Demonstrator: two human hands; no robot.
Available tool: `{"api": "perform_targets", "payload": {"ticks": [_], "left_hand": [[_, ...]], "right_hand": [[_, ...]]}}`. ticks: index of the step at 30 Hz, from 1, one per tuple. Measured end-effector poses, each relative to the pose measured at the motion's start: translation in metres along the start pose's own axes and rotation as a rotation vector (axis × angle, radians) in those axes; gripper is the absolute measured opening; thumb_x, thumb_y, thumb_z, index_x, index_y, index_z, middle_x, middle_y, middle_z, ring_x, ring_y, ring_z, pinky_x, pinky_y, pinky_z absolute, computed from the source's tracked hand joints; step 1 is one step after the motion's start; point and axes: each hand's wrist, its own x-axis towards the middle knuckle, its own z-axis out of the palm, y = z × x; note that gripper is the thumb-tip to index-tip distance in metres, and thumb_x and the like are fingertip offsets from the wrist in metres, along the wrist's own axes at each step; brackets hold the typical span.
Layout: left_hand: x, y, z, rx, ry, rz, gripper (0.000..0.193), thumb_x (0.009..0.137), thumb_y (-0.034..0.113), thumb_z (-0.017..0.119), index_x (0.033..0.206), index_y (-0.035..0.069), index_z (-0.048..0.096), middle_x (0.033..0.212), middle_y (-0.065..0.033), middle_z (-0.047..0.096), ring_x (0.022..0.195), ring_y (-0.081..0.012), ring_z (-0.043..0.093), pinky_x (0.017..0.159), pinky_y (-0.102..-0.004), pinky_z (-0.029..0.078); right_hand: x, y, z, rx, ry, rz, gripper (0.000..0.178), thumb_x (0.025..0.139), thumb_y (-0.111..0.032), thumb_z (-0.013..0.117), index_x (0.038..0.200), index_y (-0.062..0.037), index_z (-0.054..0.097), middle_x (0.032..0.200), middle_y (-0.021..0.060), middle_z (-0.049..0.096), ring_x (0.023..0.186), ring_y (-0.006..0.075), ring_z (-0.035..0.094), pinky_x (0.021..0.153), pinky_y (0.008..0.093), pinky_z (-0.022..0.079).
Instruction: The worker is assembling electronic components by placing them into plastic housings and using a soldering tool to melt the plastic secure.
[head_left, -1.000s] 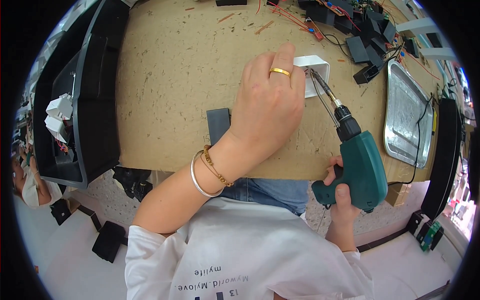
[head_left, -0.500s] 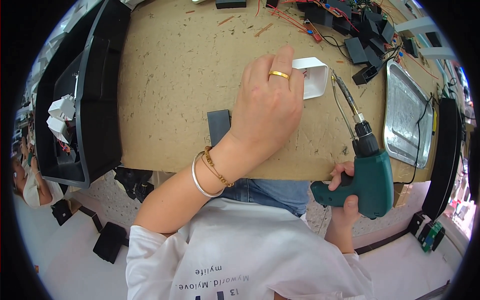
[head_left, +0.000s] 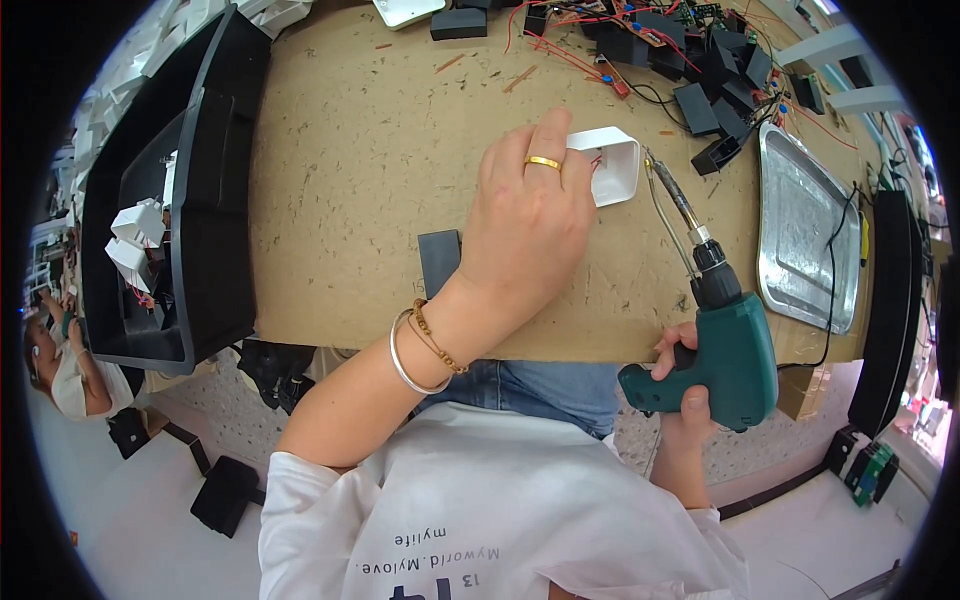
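Left hand: gripping white hollow plastic housing
Right hand: curled round green plastic soldering gun
Metal tip: right of left hand

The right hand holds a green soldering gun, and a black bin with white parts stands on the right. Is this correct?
Not quite: the head view shows the black bin with white parts on the left. The right hand holds the green soldering gun.

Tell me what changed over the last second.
The right grip drew the green soldering gun back and to the right; its tip, inside the white housing a second ago, now sits outside, just right of it. Nothing was visibly released or newly taken. The left grip stays over the housing's left end; the dark block lies as before.
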Motion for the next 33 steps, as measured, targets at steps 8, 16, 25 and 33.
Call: {"api": "perform_targets", "payload": {"ticks": [8, 16, 25, 33], "left_hand": [[-0.002, -0.002, 0.003, 0.033, 0.019, 0.007, 0.016, 0.077, 0.009, 0.061, 0.081, -0.005, 0.055, 0.109, -0.0206, 0.052, 0.089, -0.0304, 0.053, 0.076, -0.0374, 0.045], [0.0, 0.0, 0.002, -0.003, 0.034, -0.035, 0.013, 0.072, 0.002, 0.063, 0.08, -0.003, 0.053, 0.11, -0.0194, 0.054, 0.087, -0.0331, 0.055, 0.076, -0.0399, 0.047], [-0.001, -0.001, 0.002, 0.015, 0.024, -0.03, 0.014, 0.073, 0.003, 0.062, 0.079, -0.003, 0.051, 0.112, -0.0193, 0.053, 0.088, -0.033, 0.055, 0.076, -0.0397, 0.047], [-0.001, 0.001, 0.0, 0.021, -0.004, -0.035, 0.015, 0.073, 0.004, 0.062, 0.079, -0.003, 0.051, 0.112, -0.0185, 0.053, 0.089, -0.0326, 0.054, 0.076, -0.0398, 0.047]], "right_hand": [[0.0, -0.002, 0.005, -0.08, -0.037, 0.036, 0.06, 0.079, -0.039, 0.064, 0.113, 0.0088, 0.051, 0.097, 0.0161, 0.057, 0.071, 0.0155, 0.056, 0.075, 0.0327, 0.044], [0.004, -0.009, 0.01, -0.165, -0.064, 0.104, 0.056, 0.08, -0.035, 0.064, 0.115, 0.0069, 0.052, 0.1, 0.0169, 0.059, 0.071, 0.0136, 0.055, 0.072, 0.0301, 0.044], [0.007, -0.009, 0.014, -0.183, -0.037, 0.078, 0.053, 0.08, -0.032, 0.063, 0.114, 0.0074, 0.052, 0.101, 0.0177, 0.058, 0.07, 0.0137, 0.055, 0.069, 0.029, 0.045], [0.008, -0.01, 0.013, -0.209, -0.059, 0.047, 0.05, 0.082, -0.031, 0.062, 0.112, 0.0075, 0.052, 0.099, 0.017, 0.058, 0.069, 0.0141, 0.055, 0.067, 0.0282, 0.044]]}}
